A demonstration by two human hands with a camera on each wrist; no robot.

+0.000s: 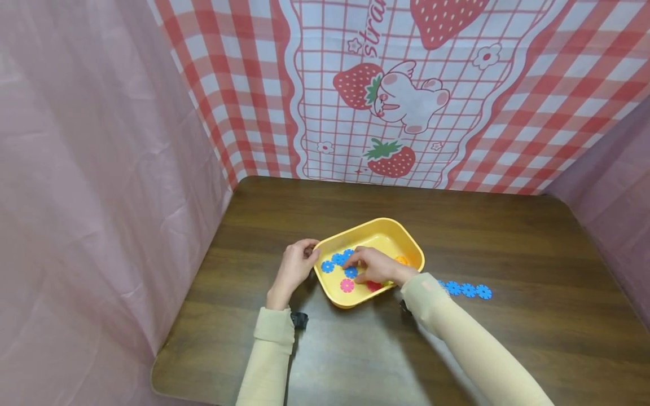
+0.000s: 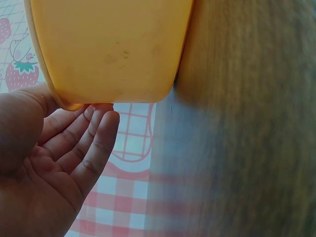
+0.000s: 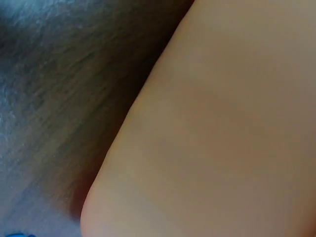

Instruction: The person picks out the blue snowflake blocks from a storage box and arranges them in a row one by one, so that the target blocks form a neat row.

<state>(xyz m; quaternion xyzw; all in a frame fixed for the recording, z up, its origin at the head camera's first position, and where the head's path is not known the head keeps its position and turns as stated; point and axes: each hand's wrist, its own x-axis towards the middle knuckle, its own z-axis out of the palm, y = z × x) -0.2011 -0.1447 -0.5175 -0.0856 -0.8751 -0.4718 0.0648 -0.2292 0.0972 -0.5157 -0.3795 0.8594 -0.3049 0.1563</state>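
The small plastic discs are flat and round, with notched edges like little cogs or flowers. A group of blue discs [image 1: 338, 259] lies toward the left end of a yellow tub [image 1: 396, 231], some of them close together, and one sits right under the fingers of the right hand [image 1: 376, 265]. A pink disc [image 1: 347, 285] lies nearer the front wall, with a deeper pink piece [image 1: 374, 286] to its right, partly hidden by the hand. An orange piece [image 1: 402, 260] rests toward the tub's right end. The tub is a rounded rectangle with sloping walls and a smooth lip, set at a slant on the brown wood-grained tabletop [image 1: 274, 214]; the left wrist view shows faint dark marks on its outside. The left hand [image 1: 294, 268] grips the tub's left end, thumb at the lip and the other fingers reaching against the outer wall, lightly bent and slightly spread. The right hand reaches over the front wall into the tub, its fingers bent and thumb apart from the forefinger; whether they pinch a disc cannot be told, as the right wrist view is mostly blurred skin. Outside the tub, to its right, a straight row of blue discs [image 1: 468, 290] lies on the tabletop, partly behind the right sleeve [image 1: 431, 304].
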